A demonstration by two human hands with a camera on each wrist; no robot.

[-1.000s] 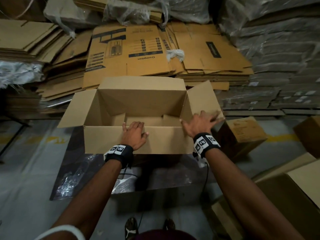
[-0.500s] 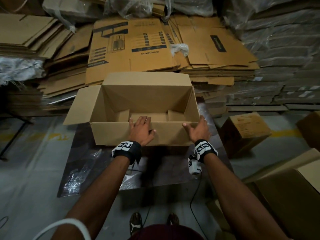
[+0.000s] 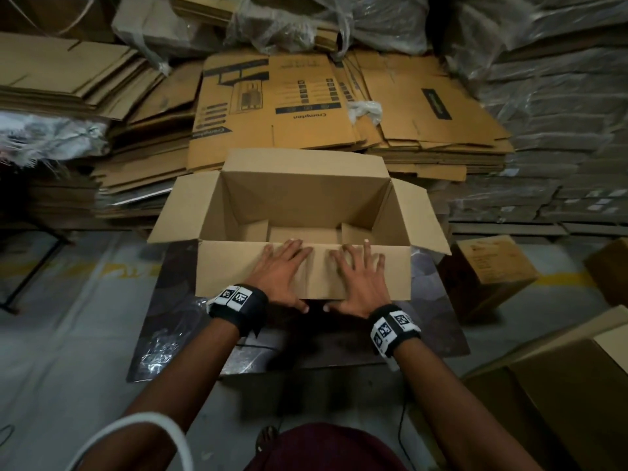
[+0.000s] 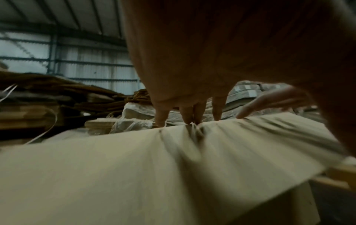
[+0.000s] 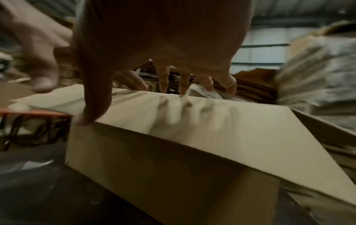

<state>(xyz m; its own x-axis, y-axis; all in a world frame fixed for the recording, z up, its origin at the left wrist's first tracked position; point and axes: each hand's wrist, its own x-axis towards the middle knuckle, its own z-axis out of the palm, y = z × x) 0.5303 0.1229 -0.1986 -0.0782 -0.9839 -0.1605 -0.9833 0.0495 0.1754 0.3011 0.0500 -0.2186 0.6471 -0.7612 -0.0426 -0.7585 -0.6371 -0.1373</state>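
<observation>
Fingers spread flat, I am pressing my left hand [image 3: 280, 275] and right hand [image 3: 356, 283] onto the near flap [image 3: 231, 266] of the cardboard box [image 3: 306, 185].

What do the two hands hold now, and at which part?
Nothing is gripped: the left hand and the right hand lie flat, fingers spread, on the near flap of the open cardboard box.

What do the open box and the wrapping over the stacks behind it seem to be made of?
The open box looks like plain brown cardboard, matte and unprinted; its flaps bend along straight creases. The wrapping is probably thin clear plastic film, glossy; it wrinkles, glints, and cardboard shows through it.
</observation>
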